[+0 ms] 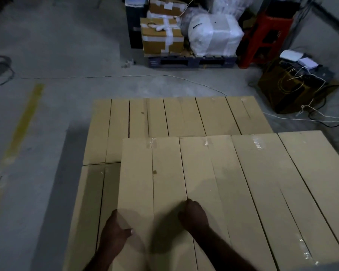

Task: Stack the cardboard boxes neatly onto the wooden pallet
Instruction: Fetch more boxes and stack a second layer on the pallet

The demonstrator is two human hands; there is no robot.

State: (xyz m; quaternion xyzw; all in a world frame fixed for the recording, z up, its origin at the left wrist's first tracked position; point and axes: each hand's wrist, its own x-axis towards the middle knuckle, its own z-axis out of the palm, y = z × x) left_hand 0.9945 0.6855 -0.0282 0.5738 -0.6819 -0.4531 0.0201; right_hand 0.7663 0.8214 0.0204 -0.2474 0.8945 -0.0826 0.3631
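Both hands grip a long, tan, tape-sealed cardboard box [151,184] atop the stack: left hand [115,229] fingers clasp its left edge, right hand [194,214] fingers curl over its right.

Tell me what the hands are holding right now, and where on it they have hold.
Both hands are on the leftmost top-layer cardboard box: the left hand grips its near left edge, and the right hand presses on its right edge, at the seam with the next box.
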